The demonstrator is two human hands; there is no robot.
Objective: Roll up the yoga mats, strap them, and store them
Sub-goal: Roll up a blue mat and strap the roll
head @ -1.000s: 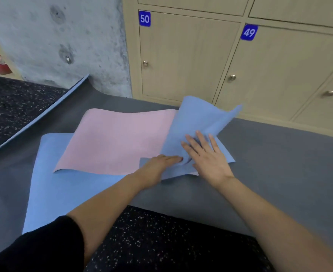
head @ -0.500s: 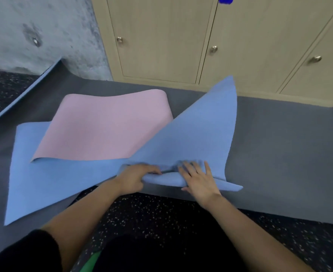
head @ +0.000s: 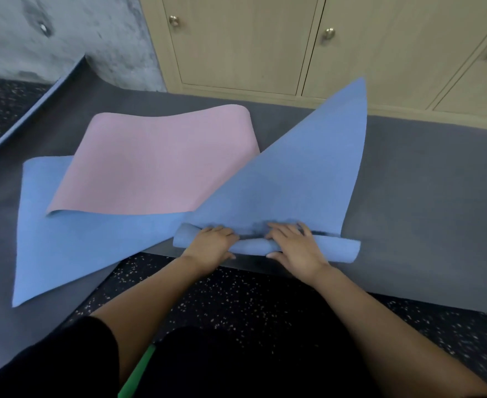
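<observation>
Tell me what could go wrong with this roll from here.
1. The blue mat runs off at a slant from its rolled end, with one corner standing up, so the roll may come out cone-shaped.
2. The pink mat lies on the blue one and may get wound in.
3. The left hand and right hand grip close together; the roll's right tip, beyond them, looks loose and may slacken.
</observation>
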